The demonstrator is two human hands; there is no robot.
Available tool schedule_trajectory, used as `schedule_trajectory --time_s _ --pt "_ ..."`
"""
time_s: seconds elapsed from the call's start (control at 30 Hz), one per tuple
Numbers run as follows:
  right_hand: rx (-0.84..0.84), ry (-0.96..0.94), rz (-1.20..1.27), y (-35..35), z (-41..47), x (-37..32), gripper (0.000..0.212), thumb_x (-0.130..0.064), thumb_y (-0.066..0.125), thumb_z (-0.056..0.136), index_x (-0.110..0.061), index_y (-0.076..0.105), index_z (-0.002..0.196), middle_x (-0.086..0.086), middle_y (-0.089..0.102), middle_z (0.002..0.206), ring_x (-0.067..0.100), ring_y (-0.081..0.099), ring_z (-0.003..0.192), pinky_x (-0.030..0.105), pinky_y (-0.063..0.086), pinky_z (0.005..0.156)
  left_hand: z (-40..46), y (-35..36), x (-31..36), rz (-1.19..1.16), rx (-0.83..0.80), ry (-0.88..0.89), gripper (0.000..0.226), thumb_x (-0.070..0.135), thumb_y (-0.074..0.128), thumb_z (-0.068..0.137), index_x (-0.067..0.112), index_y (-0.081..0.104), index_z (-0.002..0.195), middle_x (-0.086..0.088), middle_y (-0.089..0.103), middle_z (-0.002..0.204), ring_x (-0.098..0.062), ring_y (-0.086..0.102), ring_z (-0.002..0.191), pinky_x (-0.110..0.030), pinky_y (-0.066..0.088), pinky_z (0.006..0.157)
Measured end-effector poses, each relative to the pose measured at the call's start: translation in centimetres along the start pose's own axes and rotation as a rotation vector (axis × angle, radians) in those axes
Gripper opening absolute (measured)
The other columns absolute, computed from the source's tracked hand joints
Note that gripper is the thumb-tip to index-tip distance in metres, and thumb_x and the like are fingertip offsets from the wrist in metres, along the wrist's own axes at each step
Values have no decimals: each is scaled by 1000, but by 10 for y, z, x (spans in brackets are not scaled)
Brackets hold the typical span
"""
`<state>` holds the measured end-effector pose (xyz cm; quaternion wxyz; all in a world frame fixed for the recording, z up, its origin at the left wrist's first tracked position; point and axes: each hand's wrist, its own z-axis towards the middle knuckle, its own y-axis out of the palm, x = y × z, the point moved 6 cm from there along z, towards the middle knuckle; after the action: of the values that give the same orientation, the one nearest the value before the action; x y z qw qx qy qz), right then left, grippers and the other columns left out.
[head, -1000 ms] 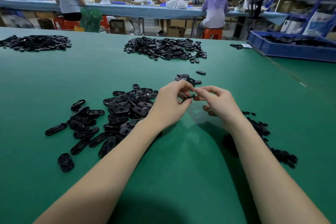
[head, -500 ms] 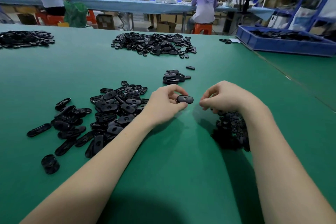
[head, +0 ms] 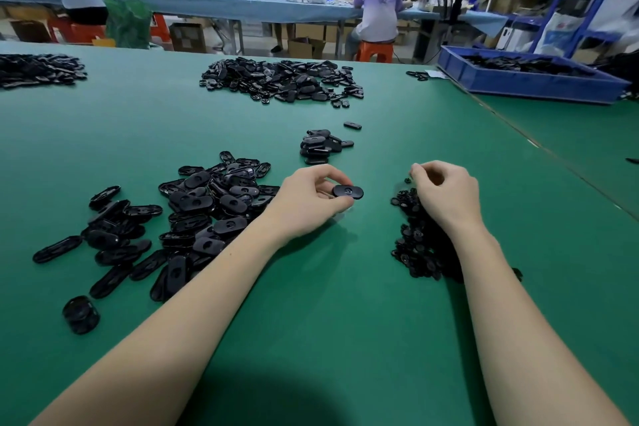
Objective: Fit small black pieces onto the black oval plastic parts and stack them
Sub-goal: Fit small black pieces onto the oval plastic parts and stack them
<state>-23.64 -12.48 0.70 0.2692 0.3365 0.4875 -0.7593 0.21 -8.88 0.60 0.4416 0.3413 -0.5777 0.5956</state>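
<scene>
My left hand [head: 307, 201] pinches one black oval part [head: 347, 191] between thumb and fingers, just above the green table [head: 311, 322]. My right hand [head: 446, 194] hovers with curled fingers over the heap of small black pieces [head: 418, 245]. Its thumb and forefinger pinch together at the tips, seemingly on a small piece that I can hardly make out. A loose pile of oval parts [head: 193, 214] lies left of my left hand. A short stack of oval parts [head: 316, 149] stands beyond my left hand.
Larger piles of black parts lie at the far middle [head: 283, 81] and far left [head: 38, 69]. A blue tray [head: 525, 79] with more parts stands at the far right. People work at a blue table [head: 221, 7] behind.
My hands have parted. The right hand left the oval part and went right to the small-piece heap, then rose a little. My left hand keeps hold of the oval part.
</scene>
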Motion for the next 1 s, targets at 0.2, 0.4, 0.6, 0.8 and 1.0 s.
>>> schedule_trajectory --time_s 0.2,0.4,0.6,0.8,1.0 --pt "-47 -23 -34 24 -4 -10 32 -33 58 98 -14 76 81 -6 73 77 16 64 80 19 40 61 0 -1 1 -5 -2 -12 18 17 77 84 25 72 98 8 73 81 -7 64 67 -31 55 84" --pt "-110 -67 13 39 -6 -24 29 -31 60 96 -16 77 78 -10 73 73 -4 60 67 2 38 58 0 -1 0 13 -1 -15 17 18 78 83 28 72 97 10 73 78 -5 65 66 -29 55 82" --pt "-179 -151 -112 33 -3 -35 22 -38 63 90 -25 75 77 -13 72 75 9 65 76 26 50 70 2 -4 -2 2 11 -26 17 20 78 83 29 72 96 6 74 82 -9 64 70 -38 56 88" --pt "-369 -155 -316 37 -11 -32 3 -45 70 77 -45 73 75 -27 68 75 -4 62 82 23 43 65 2 -6 -2 10 22 -28 15 21 78 82 30 72 93 7 73 79 -12 65 71 -42 56 90" --pt "-409 -168 -365 35 -12 -35 6 -47 74 73 -51 73 77 -33 65 73 -9 59 76 20 39 62 2 -6 -4 7 25 -34 15 25 78 80 32 73 92 7 72 79 -13 66 71 -44 57 89"
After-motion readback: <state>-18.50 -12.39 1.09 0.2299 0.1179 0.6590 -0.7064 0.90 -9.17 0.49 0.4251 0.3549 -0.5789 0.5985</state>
